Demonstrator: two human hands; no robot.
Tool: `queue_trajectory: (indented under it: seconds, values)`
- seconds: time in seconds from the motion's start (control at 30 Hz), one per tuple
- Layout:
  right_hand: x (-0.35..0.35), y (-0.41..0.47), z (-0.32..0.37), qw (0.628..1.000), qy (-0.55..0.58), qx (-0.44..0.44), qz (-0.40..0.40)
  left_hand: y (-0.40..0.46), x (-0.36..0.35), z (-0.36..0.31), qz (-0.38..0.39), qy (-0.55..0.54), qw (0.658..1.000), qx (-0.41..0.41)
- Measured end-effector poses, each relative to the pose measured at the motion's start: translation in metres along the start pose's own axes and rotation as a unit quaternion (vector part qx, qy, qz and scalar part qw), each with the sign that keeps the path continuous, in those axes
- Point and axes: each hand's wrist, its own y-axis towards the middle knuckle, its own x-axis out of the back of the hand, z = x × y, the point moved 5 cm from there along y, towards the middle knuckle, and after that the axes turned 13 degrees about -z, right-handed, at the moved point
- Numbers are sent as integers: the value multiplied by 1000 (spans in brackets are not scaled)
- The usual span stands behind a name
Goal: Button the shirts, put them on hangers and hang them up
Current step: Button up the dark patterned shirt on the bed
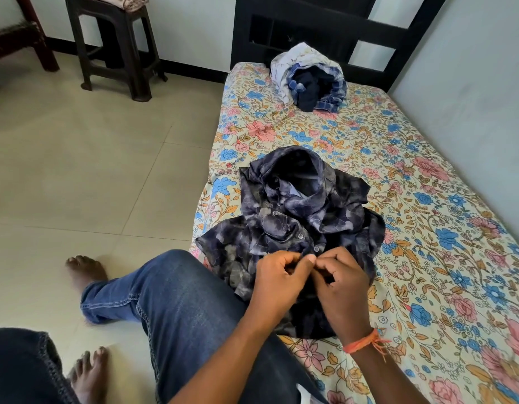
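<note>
Button hidden between pinching fingers [310, 259]

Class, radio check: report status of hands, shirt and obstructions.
Left hand and right hand pinching dark shirt placket. Shirt crumpled on bed. Nothing blocking.

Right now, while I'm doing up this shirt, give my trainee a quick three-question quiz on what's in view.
1. True or false: both hands, the left hand and the right hand, pinch the dark patterned shirt.
2. Where does the pile of other shirts lie? A) on the stool B) at the far end of the bed C) on the floor
3. Which wrist wears the orange thread?

Key: 1 true; 2 B; 3 right.
</note>
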Motion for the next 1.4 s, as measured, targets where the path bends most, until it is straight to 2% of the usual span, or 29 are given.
queue_trajectory:
  seconds: [0.13, 0.23, 0.5, 0.77, 0.97, 1.4]
  values:
    - [-2, 0, 1, 999, 11, -24, -39, 5, 3, 8, -5, -109, 987, 115]
    - [-5, -2, -2, 999, 5, -20, -30, 4, 2, 9, 8, -145, 978, 148]
    - [-5, -5, -11, 998, 12, -54, 10, 4, 3, 11, -4, -121, 984, 132]
    - [-9, -5, -5, 999, 14, -28, 24, 6, 0, 22, -5, -74, 986, 149]
    - [-11, -3, -5, 999, 24, -28, 27, 7, -2, 22, 10, -42, 991, 130]
    - [-11, -6, -14, 996, 47, -72, 25, 4, 1, 18, 22, -52, 988, 141]
